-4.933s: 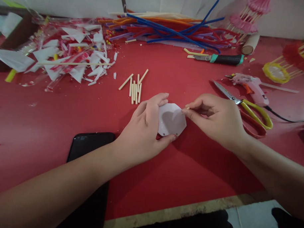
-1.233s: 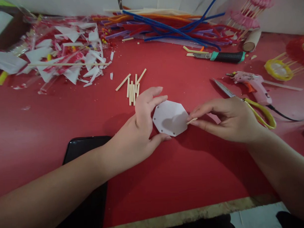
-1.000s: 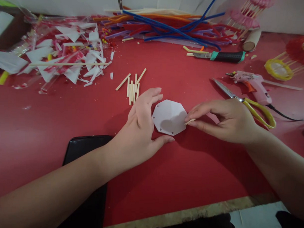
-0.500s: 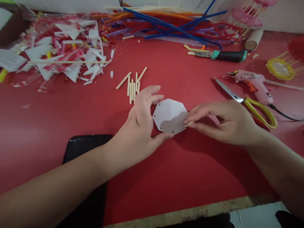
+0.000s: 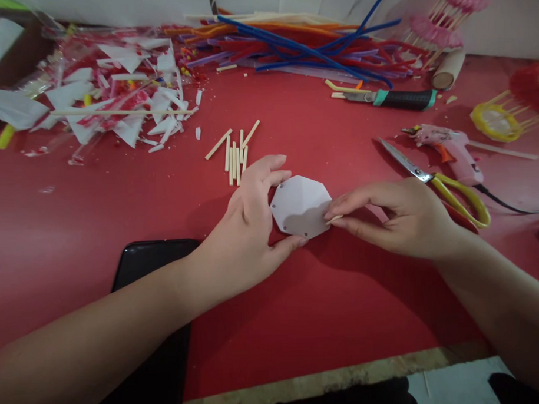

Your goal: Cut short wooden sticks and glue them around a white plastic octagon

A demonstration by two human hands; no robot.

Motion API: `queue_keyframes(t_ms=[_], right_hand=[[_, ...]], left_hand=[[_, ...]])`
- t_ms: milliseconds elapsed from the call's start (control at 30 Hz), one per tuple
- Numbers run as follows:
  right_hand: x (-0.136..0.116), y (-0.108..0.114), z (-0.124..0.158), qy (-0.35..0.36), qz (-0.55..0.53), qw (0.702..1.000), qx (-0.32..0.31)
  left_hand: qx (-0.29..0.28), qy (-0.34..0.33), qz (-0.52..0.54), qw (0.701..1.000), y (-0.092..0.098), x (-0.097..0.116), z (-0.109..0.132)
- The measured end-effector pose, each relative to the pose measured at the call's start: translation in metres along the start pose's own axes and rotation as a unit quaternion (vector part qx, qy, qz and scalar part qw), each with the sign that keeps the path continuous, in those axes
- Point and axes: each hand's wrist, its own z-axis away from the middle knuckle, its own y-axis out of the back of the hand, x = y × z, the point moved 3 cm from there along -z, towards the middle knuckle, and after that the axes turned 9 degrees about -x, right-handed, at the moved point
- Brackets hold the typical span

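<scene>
A white octagonal card (image 5: 301, 204) with small dark holes along its edge lies in front of me. My left hand (image 5: 256, 211) curves around its left side, fingers at the top edge and thumb at the bottom, steadying it. Between the thumb and fingertips of my right hand (image 5: 385, 218) is a short wooden stick (image 5: 335, 220), its end at the card's right edge. Several cut wooden sticks (image 5: 234, 159) lie loose just beyond my left hand.
Scissors (image 5: 457, 198), a pink glue gun (image 5: 448, 145) and a cutter knife (image 5: 402, 99) lie to the right. Pipe cleaners (image 5: 308, 44) are piled at the back, paper scraps (image 5: 128, 83) at back left. A black phone-like slab (image 5: 156, 253) lies under my left forearm.
Both hands, the card and the stick stay almost in place; the view has shifted very slightly.
</scene>
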Motion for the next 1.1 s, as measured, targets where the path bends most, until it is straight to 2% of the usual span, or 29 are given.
queue_keyframes(t_ms=[233,700,1100], right_hand=[[-0.001,-0.001,-0.001,0.009,0.0,1.0,0.01],[-0.001,-0.003,-0.002,-0.015,0.002,1.0,0.019],[-0.004,-0.001,-0.001,0.024,0.038,0.999,-0.005]], left_hand=[[-0.002,-0.025,-0.02,0.999,-0.004,-0.003,0.002],[-0.006,-0.003,-0.082,0.997,-0.011,-0.002,0.004],[0.014,0.001,-0.092,0.996,-0.012,0.0,0.003]])
